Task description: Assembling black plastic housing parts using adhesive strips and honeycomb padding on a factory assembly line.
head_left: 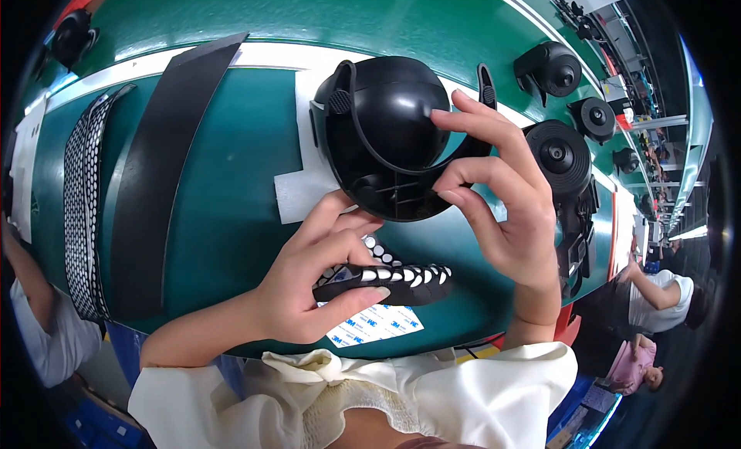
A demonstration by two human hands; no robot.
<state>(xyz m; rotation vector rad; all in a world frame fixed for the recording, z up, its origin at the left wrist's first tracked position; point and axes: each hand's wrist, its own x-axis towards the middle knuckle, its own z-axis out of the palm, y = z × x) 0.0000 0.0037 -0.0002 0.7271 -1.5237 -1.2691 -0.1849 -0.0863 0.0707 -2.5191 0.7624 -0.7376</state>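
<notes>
My left hand (pixel 309 271) is closed on a bent black strip (pixel 421 291) set with rows of white round dots. Its fingertips reach up to the lower edge of a black plastic housing (pixel 397 109), which has a glossy rounded dome and a curved rim band. With thumb and fingers my right hand (pixel 505 179) grips the band's right side; one fingertip touches the dome. Beneath the housing lies white paper (pixel 299 198). A white sheet with blue print (pixel 378 325) is partly hidden under the dotted strip.
On the left of the green table lie a long black flat strip (pixel 158 171) and dotted strips (pixel 83 202). A round ribbed black part (pixel 557 154) stands at right. More black housings (pixel 552 69) sit beyond the white rail. People work at both sides.
</notes>
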